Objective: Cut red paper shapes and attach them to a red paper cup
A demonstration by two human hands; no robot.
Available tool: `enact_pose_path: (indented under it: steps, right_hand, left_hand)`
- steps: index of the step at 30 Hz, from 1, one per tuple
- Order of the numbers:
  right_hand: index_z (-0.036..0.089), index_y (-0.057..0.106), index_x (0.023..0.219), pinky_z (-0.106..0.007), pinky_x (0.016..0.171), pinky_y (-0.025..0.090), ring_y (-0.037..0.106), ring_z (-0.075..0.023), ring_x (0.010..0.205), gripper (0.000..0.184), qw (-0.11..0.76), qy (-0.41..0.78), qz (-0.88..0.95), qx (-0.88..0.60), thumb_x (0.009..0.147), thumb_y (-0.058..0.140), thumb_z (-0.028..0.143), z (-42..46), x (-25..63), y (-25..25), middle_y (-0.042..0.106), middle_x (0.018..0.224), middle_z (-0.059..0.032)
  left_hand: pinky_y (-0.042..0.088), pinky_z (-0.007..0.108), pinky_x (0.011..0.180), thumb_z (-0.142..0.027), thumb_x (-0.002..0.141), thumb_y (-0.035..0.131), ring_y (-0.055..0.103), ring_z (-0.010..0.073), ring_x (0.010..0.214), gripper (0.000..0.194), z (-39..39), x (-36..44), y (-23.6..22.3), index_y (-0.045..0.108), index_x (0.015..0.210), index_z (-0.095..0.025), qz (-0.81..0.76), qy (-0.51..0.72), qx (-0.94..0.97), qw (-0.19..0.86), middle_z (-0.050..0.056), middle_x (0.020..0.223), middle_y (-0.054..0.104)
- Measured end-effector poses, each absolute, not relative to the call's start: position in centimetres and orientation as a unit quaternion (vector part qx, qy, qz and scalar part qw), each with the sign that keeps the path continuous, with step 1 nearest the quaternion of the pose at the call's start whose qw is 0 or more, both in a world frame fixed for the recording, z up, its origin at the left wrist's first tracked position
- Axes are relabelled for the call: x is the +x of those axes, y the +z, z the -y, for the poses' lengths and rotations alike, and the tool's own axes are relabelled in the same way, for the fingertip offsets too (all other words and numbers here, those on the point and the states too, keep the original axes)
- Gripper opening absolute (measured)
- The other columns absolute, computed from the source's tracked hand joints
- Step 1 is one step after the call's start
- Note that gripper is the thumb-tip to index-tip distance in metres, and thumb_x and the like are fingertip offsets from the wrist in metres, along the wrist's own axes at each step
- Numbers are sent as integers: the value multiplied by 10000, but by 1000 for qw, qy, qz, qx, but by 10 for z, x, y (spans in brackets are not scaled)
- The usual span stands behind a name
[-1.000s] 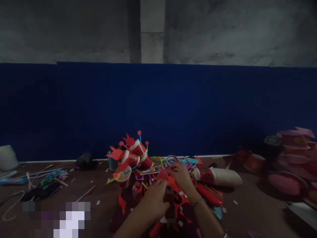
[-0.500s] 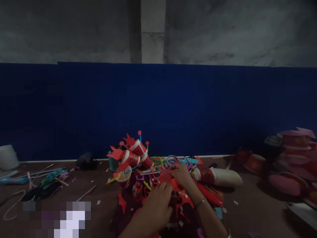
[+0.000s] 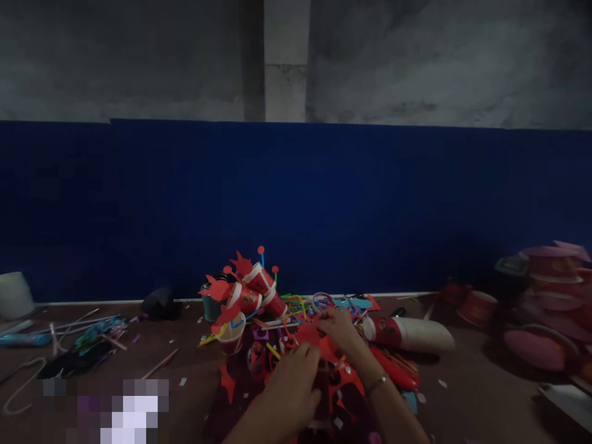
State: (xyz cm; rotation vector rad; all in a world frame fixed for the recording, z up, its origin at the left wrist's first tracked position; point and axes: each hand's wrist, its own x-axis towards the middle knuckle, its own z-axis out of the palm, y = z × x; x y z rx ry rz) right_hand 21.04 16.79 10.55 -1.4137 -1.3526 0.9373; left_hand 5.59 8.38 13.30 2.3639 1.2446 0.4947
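Observation:
My left hand (image 3: 296,377) is curled round a dark red paper cup (image 3: 324,401), whose pale rim shows low between my wrists. My right hand (image 3: 339,328) pinches the edge of a red paper cutout (image 3: 307,335) that lies just beyond my left fingertips. Whether the cutout is fixed to the cup is hidden. Red paper scraps (image 3: 227,383) and white bits lie around both hands on a dark mat. To the left stand red paper cups (image 3: 245,297) joined together, with spiky red paper shapes and straws tipped with red discs.
A white stack of paper cups (image 3: 423,335) lies sideways to the right, beside a long red packet (image 3: 395,367). Straws and coloured strips (image 3: 300,303) are heaped behind. Farther right is a blurred pile of red cup pieces (image 3: 552,296). A blue panel (image 3: 296,203) backs the table.
My left hand has drawn back slightly toward me and to the right. The right hand stays at the red cutout, with its fingers shifting only a little.

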Motion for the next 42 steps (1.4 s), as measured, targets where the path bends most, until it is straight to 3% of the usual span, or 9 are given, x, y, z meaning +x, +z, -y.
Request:
enact_pose_path:
  steps: [5,9,26,33,42]
  right_hand:
    - [179,545,560,-220,445,362,486,-108,425,101,470,388,556,-565,583,603,258,-164,209,110,533,417,54]
    - [177,533,593,-220,481,388,505,-106,454,139,480,415,559,-533,522,650,199,-162,208,111,549,452,64]
    - [188,509,659,-219,486,364,481,-108,491,150,487,353,603,-524,538,575,129,-166,207,101,506,503,66]
    - [191,510,683,-218,470,378,510,-117,463,190,479,372,597,-525,531,613,145,-166,208,105,528,460,73]
    - [176,563,733,-234,499,419,593,-154,528,135,459,350,612,-541,599,549,184,-162,208,110,624,541,15]
  left_hand:
    - [377,309,734,-107,592,453,524,215,874,322,-86,55,130,497,891,-217,-450,187,848,209,52,1008,552]
    - [384,308,734,-112,589,457,526,215,877,323,-86,56,130,498,892,-215,-450,186,847,211,54,1015,554]
    - [398,314,780,-116,603,445,524,208,891,317,-86,54,130,495,902,-210,-439,178,857,203,47,994,566]
    - [401,296,754,-97,603,432,530,199,872,287,-86,51,129,492,860,-209,-432,182,860,201,47,967,567]
    - [399,296,751,-84,612,430,541,204,865,263,-89,48,130,508,830,-211,-442,192,854,195,47,939,593]
